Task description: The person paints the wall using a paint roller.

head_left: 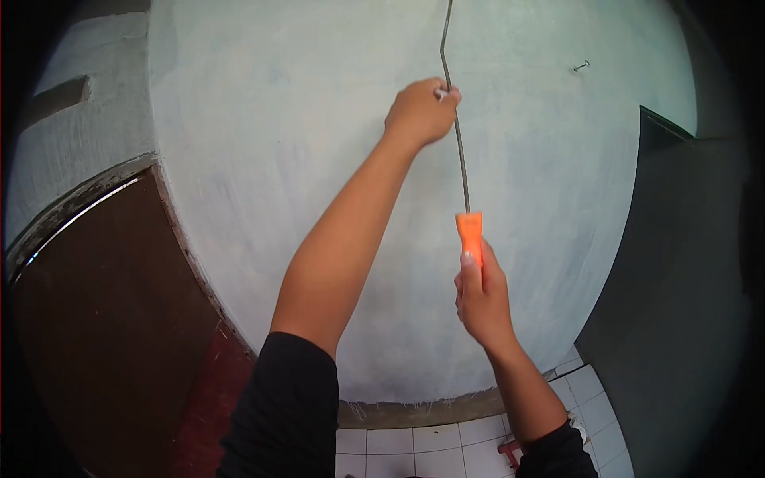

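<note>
My right hand [484,299] is wrapped round an orange handle [470,233] below the middle of the view. From the handle's top a thin grey metal rod [462,163] runs up past the top edge, with a slight bend near the top. Higher up, my left hand [424,111] is closed at the rod, its fingertips against it. Something small and whitish shows between those fingers, too small to name. Both hands are in front of a pale painted wall [319,103].
A bent metal nail or hook [582,65] sticks out of the wall at the upper right. On the left is a dark brown door [96,319]. White floor tiles [438,440] and a red object [510,454] lie at the bottom. A dark grey surface [677,263] stands at the right.
</note>
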{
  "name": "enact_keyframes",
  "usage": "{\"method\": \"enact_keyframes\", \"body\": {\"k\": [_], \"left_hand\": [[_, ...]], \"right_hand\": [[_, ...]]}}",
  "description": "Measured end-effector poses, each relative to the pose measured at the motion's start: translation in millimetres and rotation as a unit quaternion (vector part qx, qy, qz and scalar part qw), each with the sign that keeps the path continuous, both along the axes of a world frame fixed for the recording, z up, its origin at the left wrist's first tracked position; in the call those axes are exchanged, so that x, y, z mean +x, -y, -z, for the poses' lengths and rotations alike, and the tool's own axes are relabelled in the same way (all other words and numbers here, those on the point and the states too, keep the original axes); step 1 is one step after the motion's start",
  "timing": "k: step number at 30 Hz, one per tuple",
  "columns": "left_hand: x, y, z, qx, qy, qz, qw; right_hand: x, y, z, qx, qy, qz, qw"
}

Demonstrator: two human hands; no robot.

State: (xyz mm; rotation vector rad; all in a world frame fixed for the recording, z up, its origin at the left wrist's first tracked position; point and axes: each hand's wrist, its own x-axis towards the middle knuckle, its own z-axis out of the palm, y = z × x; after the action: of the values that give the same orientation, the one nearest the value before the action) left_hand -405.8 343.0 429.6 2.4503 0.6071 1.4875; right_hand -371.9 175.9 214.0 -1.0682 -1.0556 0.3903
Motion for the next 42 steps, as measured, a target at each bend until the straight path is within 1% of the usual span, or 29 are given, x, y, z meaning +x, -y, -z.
{"method": "enact_keyframes", "body": {"k": [1, 2, 5, 7, 8, 9, 10, 11, 12, 13, 15, 16, 17, 19, 21, 23, 25, 26, 27, 28, 30, 32, 34, 35, 37, 39, 40, 41, 42], "left_hand": [[2, 1, -8, -0.023, 0.004, -0.005, 1.0], [3, 3, -9, -0.023, 0.005, -0.004, 1.0], [6, 2, 4, -0.008, 0.005, -0.012, 1.0], [2, 3, 45, 0.021, -0.044, -0.014, 0.999], [0, 5, 72, 0.013, -0.059, -0.015, 0.998], [-4, 6, 105, 0.005, -0.073, -0.016, 0.997], [-9, 6, 144, -0.007, -0.069, 0.013, 0.998], [-16, 12, 177, -0.013, -0.097, 0.019, 0.995], [-23, 20, 208, -0.02, -0.099, 0.026, 0.995], [-28, 25, 229, -0.028, -0.101, 0.033, 0.994], [-30, 36, 238, -0.038, -0.08, 0.042, 0.995], [-31, 40, 240, -0.052, -0.06, 0.051, 0.996], [-28, 37, 236, -0.054, -0.062, 0.052, 0.995], [-17, 21, 204, 0.002, 0.006, 0.061, 0.998], [-4, 8, 155, 0.046, 0.043, 0.043, 0.997], [7, -1, 93, 0.012, 0.035, 0.035, 0.999], [13, -1, 37, 0.033, 0.046, 0.006, 0.998], [13, 8, 16, -0.004, 0.053, 0.014, 0.998], [14, 12, 3, -0.04, 0.061, 0.023, 0.997], [16, 9, 1, -0.042, 0.062, 0.023, 0.997], [21, 4, 2, -0.05, 0.066, 0.036, 0.996], [20, 1, 30, -0.035, 0.048, 0.031, 0.998], [20, -7, 80, -0.023, 0.025, 0.037, 0.999], [21, -11, 112, -0.028, 0.02, 0.046, 0.998], [10, 0, 177, -0.12, -0.064, 0.048, 0.99], [0, 8, 268, -0.128, -0.054, 0.089, 0.986], [-7, 21, 307, -0.182, -0.071, 0.085, 0.977], [-14, 32, 344, -0.245, -0.087, 0.096, 0.961], [-18, 48, 381, -0.285, -0.066, 0.071, 0.954]], "right_hand": [[2, 2, -12, -0.004, -0.009, -0.019, 1.0], [3, 3, -15, 0.002, -0.01, -0.015, 1.0], [10, 11, 6, -0.006, -0.004, -0.016, 1.0], [11, 12, 53, -0.013, -0.003, -0.009, 1.0], [8, 15, 82, -0.019, -0.003, -0.001, 1.0], [4, 22, 115, -0.039, 0.001, 0.008, 0.999], [-2, 32, 145, -0.057, 0.007, 0.017, 0.998], [-9, 45, 174, -0.059, -0.009, -0.01, 0.998], [-14, 51, 196, -0.058, -0.024, -0.036, 0.997], [-18, 57, 207, -0.053, -0.024, -0.035, 0.998], [-26, 70, 216, -0.084, -0.146, -0.121, 0.978], [-25, 68, 214, -0.081, -0.15, -0.122, 0.978], [-21, 65, 208, -0.083, -0.152, -0.121, 0.977], [-13, 55, 177, -0.089, -0.112, -0.096, 0.985], [-5, 45, 125, -0.069, -0.081, -0.074, 0.992], [5, 33, 68, -0.043, -0.062, -0.072, 0.995], [17, 20, 20, -0.02, -0.01, -0.054, 0.998], [19, 20, -1, -0.022, -0.009, -0.054, 0.998], [20, 21, -19, -0.037, -0.033, -0.07, 0.996], [20, 23, -27, -0.051, -0.057, -0.087, 0.993], [24, 21, -17, -0.045, -0.055, -0.089, 0.994], [27, 15, 14, -0.039, -0.056, -0.092, 0.993], [29, 6, 73, -0.021, -0.035, -0.062, 0.997], [30, 5, 107, -0.03, -0.045, -0.073, 0.996], [28, 16, 181, -0.071, -0.078, -0.095, 0.99], [21, 30, 268, -0.11, -0.108, -0.11, 0.982], [17, 42, 310, -0.12, -0.114, -0.115, 0.979], [9, 61, 335, -0.136, -0.119, -0.124, 0.976], [3, 77, 357, -0.151, -0.123, -0.134, 0.972]]}}
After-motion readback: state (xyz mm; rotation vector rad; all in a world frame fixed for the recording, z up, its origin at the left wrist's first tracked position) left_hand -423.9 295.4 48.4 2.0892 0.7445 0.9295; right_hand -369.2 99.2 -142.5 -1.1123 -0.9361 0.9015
